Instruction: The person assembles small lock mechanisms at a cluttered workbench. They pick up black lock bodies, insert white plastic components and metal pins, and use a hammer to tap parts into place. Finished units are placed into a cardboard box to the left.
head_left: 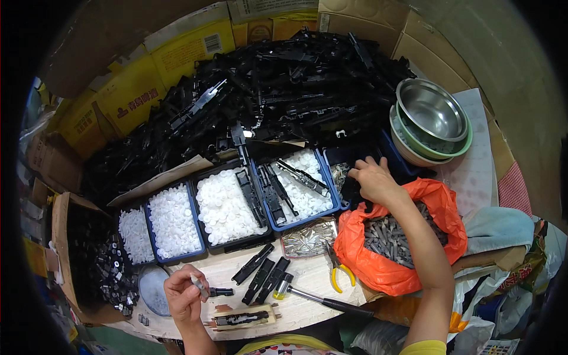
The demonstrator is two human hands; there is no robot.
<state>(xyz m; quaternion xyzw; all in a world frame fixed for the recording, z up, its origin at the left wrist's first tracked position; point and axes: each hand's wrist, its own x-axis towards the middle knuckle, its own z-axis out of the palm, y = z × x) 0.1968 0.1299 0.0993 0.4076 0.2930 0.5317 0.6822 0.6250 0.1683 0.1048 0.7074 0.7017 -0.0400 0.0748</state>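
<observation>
My left hand [184, 294], near the front edge of the table, pinches a small grey piece [199, 286] between thumb and fingers. Below and to its right, a black slotted part [241, 319] lies in a pale wooden holder [271, 313]. A short black piece [222, 291] is just beside the hand. My right hand [377, 181] reaches over a dark blue bin [337, 155] of small metal pieces [339, 176], its fingers apart. Nothing shows in them, though the bin's inside is dark. Several long black parts [266, 279] lie mid-table beside a hammer [319, 300].
Trays of white plastic pieces [174, 220] form a row, black parts resting across some. Behind rises a heap of black parts [284, 89]. An orange bag [355, 254] of grey pieces, yellow-handled pliers [342, 278], a metal pin box [309, 239] and stacked bowls [431, 110] stand right.
</observation>
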